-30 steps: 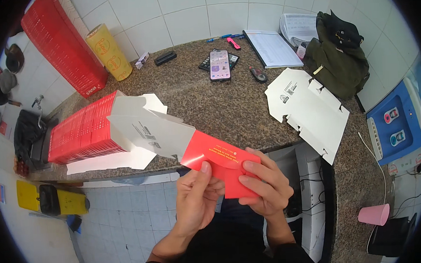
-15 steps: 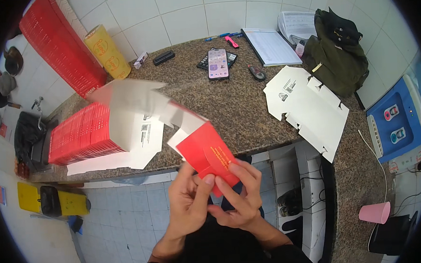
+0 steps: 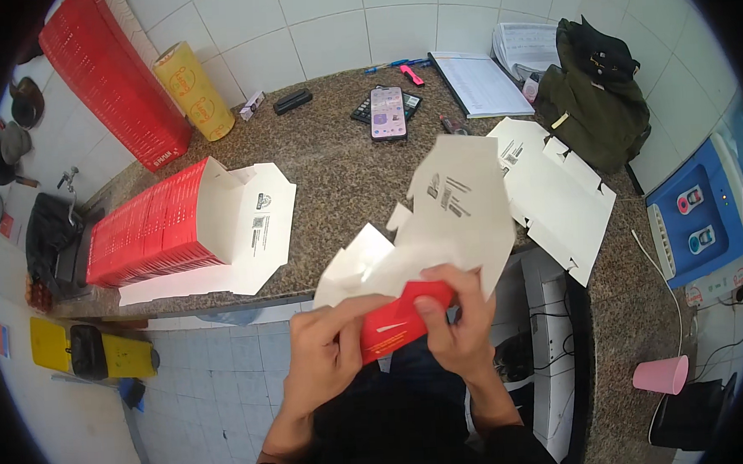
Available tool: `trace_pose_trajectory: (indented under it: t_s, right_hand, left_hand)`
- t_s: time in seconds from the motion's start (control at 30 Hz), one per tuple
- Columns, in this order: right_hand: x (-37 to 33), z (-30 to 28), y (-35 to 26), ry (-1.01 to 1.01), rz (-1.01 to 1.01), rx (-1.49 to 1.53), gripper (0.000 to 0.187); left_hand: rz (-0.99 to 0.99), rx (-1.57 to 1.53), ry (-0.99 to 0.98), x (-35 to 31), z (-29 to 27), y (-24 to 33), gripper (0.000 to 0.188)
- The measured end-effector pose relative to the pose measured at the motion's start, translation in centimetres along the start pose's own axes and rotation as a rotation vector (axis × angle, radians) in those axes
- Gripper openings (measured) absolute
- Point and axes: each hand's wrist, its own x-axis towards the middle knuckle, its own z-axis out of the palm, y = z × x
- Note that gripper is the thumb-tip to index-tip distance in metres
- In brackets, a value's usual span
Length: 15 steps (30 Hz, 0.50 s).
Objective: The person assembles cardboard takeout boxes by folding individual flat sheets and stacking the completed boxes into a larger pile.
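Observation:
A cardboard box blank (image 3: 464,210), white inside and red outside, is held between my two hands over the counter's front edge. Its white printed panel spreads away from me, slightly blurred. At the near end, a red flap is bent up. My left hand (image 3: 323,348) is closed on the left side of that flap, fingers curled. My right hand (image 3: 460,320) pinches its right side, thumb on the red face. Left of my hands, a row of nested red box blanks (image 3: 148,223) lies on the counter, white inner panels facing right. Another unfolded white blank (image 3: 568,209) lies to the right.
Behind stand a tall red stack (image 3: 116,86) and a yellow film roll (image 3: 194,94). A phone (image 3: 388,113) rests over a calculator, near a clipboard (image 3: 481,83) and green bag (image 3: 596,107). A blue dispenser (image 3: 698,215) and pink cup (image 3: 660,376) are at right.
The held blank has swung from left to right, clear of the red row, and its white inside now shows broadly. Both hands have shifted their grip and moved apart along the red flap.

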Motion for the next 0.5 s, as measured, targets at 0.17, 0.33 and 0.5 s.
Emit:
trace_pose_trajectory:
  t_s: [0.17,0.33,0.5]
  right_hand:
    - [0.2,-0.3,-1.5,-0.42,-0.04,0.063,0.031]
    - [-0.1,-0.6,-2.0,-0.511,-0.122,0.048,0.035]
    - [-0.6,0.4,-2.4,-0.474,-0.007,-0.024,0.032]
  left_hand:
    - [0.268,0.109,0.27,0.3,-0.1,-1.2,0.022]
    - [0.358,-0.072,0.46,-0.3,0.1,-5.1,0.016]
    - [0.477,-0.202,0.472,-1.0,0.1,-5.5,0.009]
